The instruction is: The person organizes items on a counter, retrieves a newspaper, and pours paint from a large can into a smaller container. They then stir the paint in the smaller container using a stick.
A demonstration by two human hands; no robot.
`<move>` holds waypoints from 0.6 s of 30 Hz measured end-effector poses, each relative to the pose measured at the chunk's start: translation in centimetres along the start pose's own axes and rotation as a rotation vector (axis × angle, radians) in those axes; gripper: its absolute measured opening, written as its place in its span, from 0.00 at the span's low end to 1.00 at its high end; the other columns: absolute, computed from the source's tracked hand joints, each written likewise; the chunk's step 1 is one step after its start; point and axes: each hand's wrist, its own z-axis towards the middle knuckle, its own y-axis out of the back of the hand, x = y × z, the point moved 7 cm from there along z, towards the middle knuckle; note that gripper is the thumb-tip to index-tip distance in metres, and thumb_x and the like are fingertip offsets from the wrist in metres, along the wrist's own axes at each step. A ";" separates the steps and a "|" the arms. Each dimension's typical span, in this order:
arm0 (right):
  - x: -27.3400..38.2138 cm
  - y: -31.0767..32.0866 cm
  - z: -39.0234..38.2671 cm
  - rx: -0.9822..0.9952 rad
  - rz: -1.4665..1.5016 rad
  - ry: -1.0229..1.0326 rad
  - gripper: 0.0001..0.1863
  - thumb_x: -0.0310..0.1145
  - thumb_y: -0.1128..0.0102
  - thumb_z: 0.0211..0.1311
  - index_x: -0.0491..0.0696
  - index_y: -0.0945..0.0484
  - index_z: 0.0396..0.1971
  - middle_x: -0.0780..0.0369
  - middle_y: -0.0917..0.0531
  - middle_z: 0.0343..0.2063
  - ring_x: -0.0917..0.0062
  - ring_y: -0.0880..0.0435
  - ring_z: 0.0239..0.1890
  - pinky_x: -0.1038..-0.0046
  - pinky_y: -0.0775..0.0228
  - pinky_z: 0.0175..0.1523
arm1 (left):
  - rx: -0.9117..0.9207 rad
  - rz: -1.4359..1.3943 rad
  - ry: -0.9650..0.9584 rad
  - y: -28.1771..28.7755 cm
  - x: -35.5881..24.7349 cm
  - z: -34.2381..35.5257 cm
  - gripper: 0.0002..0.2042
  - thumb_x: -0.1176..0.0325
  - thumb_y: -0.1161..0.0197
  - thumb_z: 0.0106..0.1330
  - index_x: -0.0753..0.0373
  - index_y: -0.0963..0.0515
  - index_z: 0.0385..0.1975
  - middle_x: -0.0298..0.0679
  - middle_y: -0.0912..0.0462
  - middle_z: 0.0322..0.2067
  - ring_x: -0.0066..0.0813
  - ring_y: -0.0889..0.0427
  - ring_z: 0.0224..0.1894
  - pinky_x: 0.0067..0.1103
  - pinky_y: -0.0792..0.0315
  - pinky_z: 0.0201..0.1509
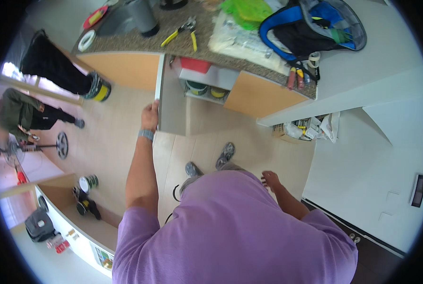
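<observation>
My left hand (150,116) is closed on the outer edge of a swung-out cabinet door (173,102), its fingers wrapped round the edge. Behind the door the cabinet stands open, showing a red item (195,65) on a white shelf and two tubs (197,88) below. To the right is a wood-coloured cabinet panel (263,94). My right hand (270,180) hangs beside my body with loosely curled, parted fingers, and nothing shows in it.
Above the cabinet, a granite countertop (188,52) carries yellow-handled pliers (183,34) and a blue-black tool bag (311,28). A box of oddments (299,131) stands on the floor at right. Another person (27,113), a fan (62,145) and a tub (88,183) are at left.
</observation>
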 end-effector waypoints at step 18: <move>27.7 -19.7 0.2 0.207 -1.036 0.774 0.23 0.45 0.41 0.66 0.45 0.22 0.53 0.50 0.14 0.40 0.59 0.14 0.43 0.62 0.24 0.49 | -0.206 0.530 -0.139 6.8 -3.7 -0.1 0.27 0.43 0.48 0.73 0.66 0.20 0.34 0.55 0.16 0.30 0.57 0.16 0.36 0.44 0.24 0.40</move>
